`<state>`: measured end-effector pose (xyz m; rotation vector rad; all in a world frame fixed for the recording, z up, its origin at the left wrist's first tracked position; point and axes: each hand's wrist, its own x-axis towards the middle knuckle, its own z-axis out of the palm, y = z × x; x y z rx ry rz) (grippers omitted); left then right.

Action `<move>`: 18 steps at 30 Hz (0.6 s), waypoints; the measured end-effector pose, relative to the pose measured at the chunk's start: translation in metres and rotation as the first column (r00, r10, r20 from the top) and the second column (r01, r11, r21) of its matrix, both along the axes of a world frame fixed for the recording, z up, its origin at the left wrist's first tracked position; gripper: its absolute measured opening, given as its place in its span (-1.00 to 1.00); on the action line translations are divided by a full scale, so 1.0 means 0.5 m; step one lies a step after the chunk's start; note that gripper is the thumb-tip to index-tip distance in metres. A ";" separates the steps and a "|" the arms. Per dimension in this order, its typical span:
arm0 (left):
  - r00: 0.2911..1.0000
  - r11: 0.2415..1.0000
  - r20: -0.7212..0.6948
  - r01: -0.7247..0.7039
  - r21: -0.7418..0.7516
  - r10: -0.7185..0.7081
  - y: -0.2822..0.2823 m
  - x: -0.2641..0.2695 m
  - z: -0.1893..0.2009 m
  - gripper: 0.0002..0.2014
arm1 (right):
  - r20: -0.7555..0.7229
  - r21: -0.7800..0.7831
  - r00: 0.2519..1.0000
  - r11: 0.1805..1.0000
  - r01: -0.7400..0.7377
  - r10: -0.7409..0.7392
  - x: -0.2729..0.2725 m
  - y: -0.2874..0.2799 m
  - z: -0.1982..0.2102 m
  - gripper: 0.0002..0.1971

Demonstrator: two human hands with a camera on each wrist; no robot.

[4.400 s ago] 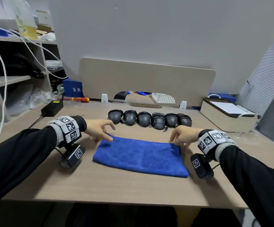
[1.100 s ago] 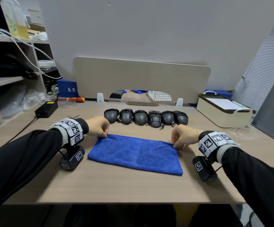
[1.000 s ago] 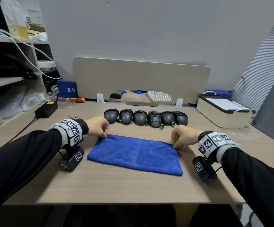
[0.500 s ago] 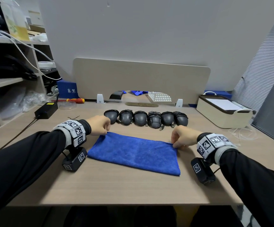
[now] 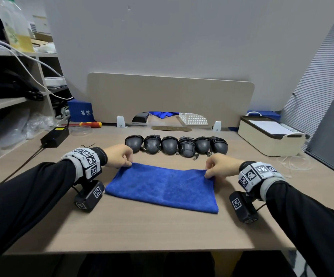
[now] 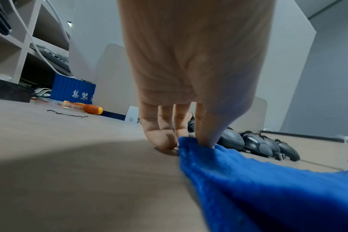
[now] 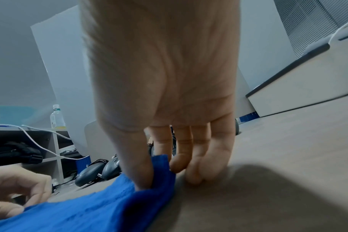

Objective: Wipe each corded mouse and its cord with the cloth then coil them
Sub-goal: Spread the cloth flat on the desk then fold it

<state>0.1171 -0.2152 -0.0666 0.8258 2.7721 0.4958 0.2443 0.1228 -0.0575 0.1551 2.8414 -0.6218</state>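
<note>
1. The counter point(image 5: 142, 226) is a pale wood-grain surface with a beige divider panel point(image 5: 170, 96) standing along its far edge.
2. A cream storage box point(image 5: 270, 136) with a dark rim sits at the far right of the counter; a black power adapter point(image 5: 55, 134) lies at the far left, with an orange-handled screwdriver point(image 5: 91, 124) beyond it.
3. The blue cloth point(image 5: 162, 188) lies folded in a wide rectangle in the middle of the counter, between the two hands, its near edge flat and its far corners raised.
4. Six dark grey corded mice point(image 5: 176, 144) stand in a tight row just beyond the cloth, side by side, with their cords wrapped around their bodies and a few USB plugs poking out toward the cloth.
5. The left hand point(image 5: 118, 155) is at the cloth's far left corner: its grip is a pinch, thumb and forefinger closed on the corner, while the other fingers point(image 6: 155, 135) curl down to the counter.
6. The right hand point(image 5: 220, 166) is at the far right corner in the same way, thumb and forefinger pinching the fabric, which bunches up around the thumb point(image 7: 137, 169).
</note>
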 end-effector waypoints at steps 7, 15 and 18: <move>0.987 0.908 -0.126 -0.040 0.418 0.102 -0.041 0.014 0.112 -0.92 | -0.372 -0.336 0.916 0.942 0.016 -0.148 0.008 0.020 0.115 -0.74; 0.991 0.790 -0.094 -0.015 0.613 0.091 -0.090 0.054 0.215 -0.89 | -0.497 -0.375 0.859 0.923 -0.084 -0.123 0.050 0.013 0.222 -0.73; 0.988 0.749 0.155 -0.102 0.655 -0.001 -0.103 0.069 0.230 -0.94 | -0.336 -0.492 0.938 0.866 -0.093 -0.090 0.070 0.025 0.225 -0.77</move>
